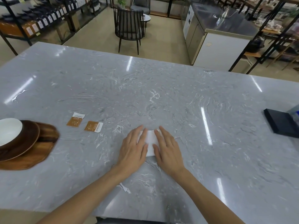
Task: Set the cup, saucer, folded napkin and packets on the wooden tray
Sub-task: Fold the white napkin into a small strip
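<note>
A white folded napkin (150,143) lies flat on the grey marble counter near the front middle. My left hand (133,147) presses flat on its left part and my right hand (166,148) on its right part, fingers spread, so much of it is covered. Two brown-and-white packets (76,119) (93,126) lie side by side to the left of the hands. At the far left edge a wooden tray (43,146) carries a dark brown saucer (27,139) with a white cup (8,130) on it, partly cut off by the frame.
A black flat box (281,122) sits at the right edge of the counter, with a bluish object behind it. Beyond the counter's far edge are a dark slatted chair (128,28), a steel cabinet and shelving.
</note>
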Motion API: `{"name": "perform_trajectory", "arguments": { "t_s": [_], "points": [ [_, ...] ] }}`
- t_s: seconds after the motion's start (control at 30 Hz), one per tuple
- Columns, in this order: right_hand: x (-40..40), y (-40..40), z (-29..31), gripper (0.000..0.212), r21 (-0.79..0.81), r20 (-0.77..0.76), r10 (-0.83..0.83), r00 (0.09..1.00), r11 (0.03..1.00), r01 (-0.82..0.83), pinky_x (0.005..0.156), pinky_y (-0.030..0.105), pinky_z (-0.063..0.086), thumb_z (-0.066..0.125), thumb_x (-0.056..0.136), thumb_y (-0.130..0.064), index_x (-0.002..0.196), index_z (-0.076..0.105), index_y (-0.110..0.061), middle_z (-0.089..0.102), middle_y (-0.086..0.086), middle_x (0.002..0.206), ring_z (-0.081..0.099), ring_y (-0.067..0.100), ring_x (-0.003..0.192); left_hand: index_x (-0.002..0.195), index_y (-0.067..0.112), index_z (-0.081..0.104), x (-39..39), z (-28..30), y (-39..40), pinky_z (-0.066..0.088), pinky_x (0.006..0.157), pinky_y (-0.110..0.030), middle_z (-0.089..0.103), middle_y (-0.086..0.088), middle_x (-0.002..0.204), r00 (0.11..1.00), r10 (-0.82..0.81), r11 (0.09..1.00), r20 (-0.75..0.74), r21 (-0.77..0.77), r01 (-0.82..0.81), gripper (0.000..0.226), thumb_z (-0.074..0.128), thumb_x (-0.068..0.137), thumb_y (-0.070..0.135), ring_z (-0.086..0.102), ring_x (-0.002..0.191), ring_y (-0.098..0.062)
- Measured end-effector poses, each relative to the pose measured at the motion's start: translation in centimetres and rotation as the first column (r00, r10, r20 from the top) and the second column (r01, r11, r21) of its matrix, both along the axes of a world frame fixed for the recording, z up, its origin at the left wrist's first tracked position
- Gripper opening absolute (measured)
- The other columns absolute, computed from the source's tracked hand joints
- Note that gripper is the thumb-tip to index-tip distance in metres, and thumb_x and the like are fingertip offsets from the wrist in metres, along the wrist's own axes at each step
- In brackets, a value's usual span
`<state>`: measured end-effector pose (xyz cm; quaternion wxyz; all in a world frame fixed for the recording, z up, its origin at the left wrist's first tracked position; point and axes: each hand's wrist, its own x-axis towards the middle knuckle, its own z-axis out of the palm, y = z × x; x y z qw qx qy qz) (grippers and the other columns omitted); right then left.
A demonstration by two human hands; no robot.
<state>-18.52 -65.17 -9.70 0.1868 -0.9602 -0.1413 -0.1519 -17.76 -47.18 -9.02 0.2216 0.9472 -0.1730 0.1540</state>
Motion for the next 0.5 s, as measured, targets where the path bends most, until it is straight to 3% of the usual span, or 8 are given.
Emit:
{"name": "perform_trajectory", "arguments": {
  "t_s": [0.1,0.2,0.33,0.5],
  "points": [
    [1.2,-0.1,-0.2,0.058,-0.102,-0.132,0.073,0.989,0.991,-0.087,0.124,0.043,0.029,0.042,0.109,-0.033,0.161,0.028,-0.011,0.023,0.005,0.17,0.02,0.025,0.158,0.159,0.011,0.023,0.8,-0.6,-0.6,0.02,0.125,-0.044,0.019,-0.006,0.168,0.98,-0.068,0.989,-0.188,0.119,0.091,0.059,0.022,0.106,0.039,0.011,0.156,-0.023],
    [1.7,-0.9,-1.2,0.062,-0.152,-0.293,0.063,0.954,0.982,-0.112,0.128,0.043,0.016,0.031,0.11,-0.041,0.164,0.012,-0.016,0.007,-0.003,0.172,0.004,0.018,0.16,0.161,0.014,0.001,1.4,-1.7,-0.4,0.007,0.127,-0.042,-0.001,0.002,0.17,0.957,-0.018,0.956,-0.29,0.275,0.102,0.068,0.005,0.102,0.05,-0.006,0.156,-0.014],
    [1.9,-0.9,-2.4,0.064,-0.132,-0.297,0.034,0.954,0.988,-0.076,0.129,0.039,0.007,0.021,0.108,-0.046,0.164,0.009,-0.018,0.003,-0.005,0.171,-0.001,0.012,0.158,0.161,0.014,0.0,1.6,-2.4,-0.3,0.005,0.127,-0.041,-0.003,0.001,0.17,0.956,-0.015,0.958,-0.292,0.268,0.097,0.07,0.006,0.102,0.051,-0.007,0.156,-0.013],
    [2.3,-0.4,-2.5,0.064,-0.154,-0.312,0.014,0.95,0.986,-0.065,0.129,0.04,0.007,0.016,0.107,-0.047,0.164,0.006,-0.02,-0.001,-0.009,0.17,0.003,0.014,0.159,0.159,0.013,-0.011,2.1,-2.2,0.1,0.0,0.127,-0.042,-0.016,0.0,0.169,0.916,-0.055,0.951,-0.398,0.259,0.169,0.075,0.015,0.101,0.053,-0.018,0.154,-0.014]
  ]
}}
